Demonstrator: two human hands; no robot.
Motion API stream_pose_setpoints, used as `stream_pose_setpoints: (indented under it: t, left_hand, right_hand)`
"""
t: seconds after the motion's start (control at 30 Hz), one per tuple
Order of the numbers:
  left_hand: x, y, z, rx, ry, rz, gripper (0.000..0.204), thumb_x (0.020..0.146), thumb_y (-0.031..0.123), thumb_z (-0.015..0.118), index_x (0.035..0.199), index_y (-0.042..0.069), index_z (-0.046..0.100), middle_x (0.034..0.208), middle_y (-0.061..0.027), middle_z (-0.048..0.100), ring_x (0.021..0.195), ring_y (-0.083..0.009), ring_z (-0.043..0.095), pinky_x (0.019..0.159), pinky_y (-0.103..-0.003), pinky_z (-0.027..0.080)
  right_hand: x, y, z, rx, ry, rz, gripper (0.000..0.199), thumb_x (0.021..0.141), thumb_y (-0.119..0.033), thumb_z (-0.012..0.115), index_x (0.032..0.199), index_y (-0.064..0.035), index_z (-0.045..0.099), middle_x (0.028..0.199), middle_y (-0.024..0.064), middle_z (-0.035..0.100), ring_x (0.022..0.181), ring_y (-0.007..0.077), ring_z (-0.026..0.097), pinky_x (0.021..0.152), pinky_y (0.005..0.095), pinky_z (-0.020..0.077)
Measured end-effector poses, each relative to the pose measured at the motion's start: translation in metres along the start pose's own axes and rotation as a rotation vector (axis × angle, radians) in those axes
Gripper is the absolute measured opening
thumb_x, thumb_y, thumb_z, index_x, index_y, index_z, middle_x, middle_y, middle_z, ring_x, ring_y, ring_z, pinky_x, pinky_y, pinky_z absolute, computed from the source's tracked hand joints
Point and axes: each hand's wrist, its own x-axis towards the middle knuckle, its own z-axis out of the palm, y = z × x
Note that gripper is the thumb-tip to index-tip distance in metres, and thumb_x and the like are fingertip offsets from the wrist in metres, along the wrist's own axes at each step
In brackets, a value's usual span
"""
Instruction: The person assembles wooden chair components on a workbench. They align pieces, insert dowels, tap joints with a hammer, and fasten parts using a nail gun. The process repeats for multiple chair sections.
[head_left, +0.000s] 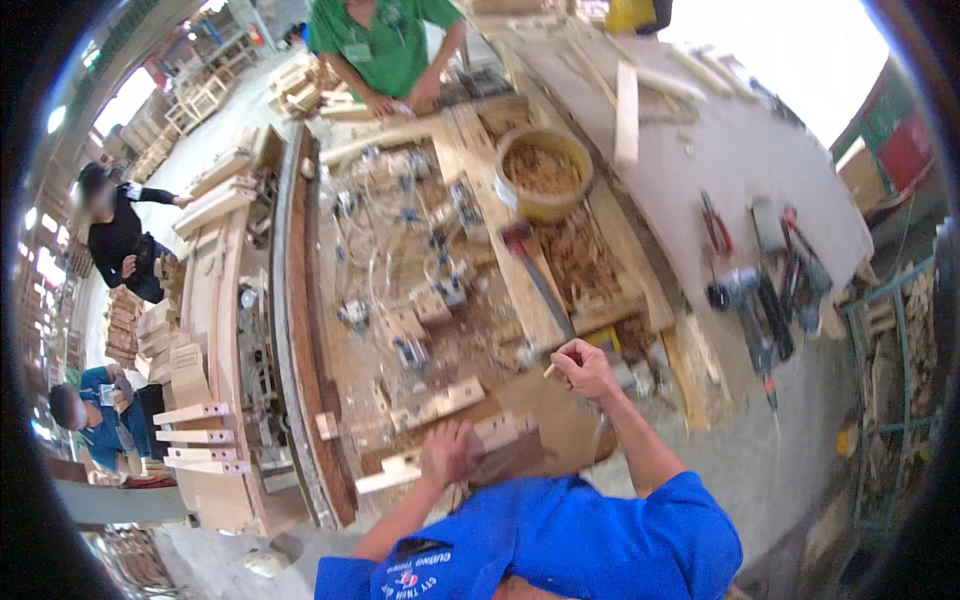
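Observation:
My left hand point(452, 455) lies over a pale wooden rail point(505, 430) at the near edge of the workbench; the hand is blurred, and its fingers bend down onto the wood. My right hand point(588, 370) is closed, with a short, light wooden peg point(552, 370) poking out at the thumb side. Just beyond that hand, a hammer point(545, 285) slants across the bench with its dark red head pointing away; its handle end comes up to my knuckles, and I cannot tell whether they touch. A second wooden block with holes point(438, 403) sits past the left hand.
Clamps and air hoses point(400, 230) cover the middle of the bench. A round tub point(543, 185) of wood bits stands beyond the hammer. Power tools point(745, 295) lie on the right-hand table. Across the bench is a person in green point(385, 45); two more people are at left.

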Motion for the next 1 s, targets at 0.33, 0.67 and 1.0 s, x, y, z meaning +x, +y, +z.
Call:
stream_pose_setpoints:
  t: [0.33, 0.67, 1.0]
  left_hand:
    - [0.001, 0.023, -0.006, -0.032, 0.045, -0.046, 0.063, 0.075, 0.043, 0.087, 0.122, 0.01, 0.061, 0.101, -0.0115, 0.063, 0.095, -0.0327, 0.064, 0.077, -0.047, 0.049]
    - [0.002, 0.021, -0.002, -0.038, 0.018, -0.06, 0.063, 0.074, 0.041, 0.087, 0.122, 0.011, 0.061, 0.103, -0.0102, 0.063, 0.098, -0.0318, 0.063, 0.081, -0.047, 0.048]
    - [0.004, 0.011, 0.004, -0.064, -0.05, -0.06, 0.064, 0.074, 0.041, 0.086, 0.124, 0.011, 0.06, 0.103, -0.0096, 0.062, 0.098, -0.0306, 0.062, 0.08, -0.046, 0.048]
  right_hand:
    - [-0.079, 0.102, 0.025, -0.245, 0.12, -0.022, 0.022, 0.094, -0.022, 0.072, 0.104, -0.0025, 0.075, 0.097, 0.0173, 0.078, 0.086, 0.0265, 0.075, 0.081, 0.0384, 0.0572]
    - [-0.064, 0.112, 0.042, -0.429, 0.045, -0.177, 0.023, 0.096, -0.025, 0.067, 0.104, -0.0041, 0.075, 0.096, 0.0209, 0.076, 0.092, 0.0393, 0.073, 0.084, 0.0475, 0.0564]
    - [-0.053, 0.103, 0.047, -0.577, -0.052, -0.28, 0.02, 0.097, -0.021, 0.066, 0.093, -0.002, 0.069, 0.087, 0.0239, 0.071, 0.086, 0.044, 0.07, 0.078, 0.0514, 0.0549]
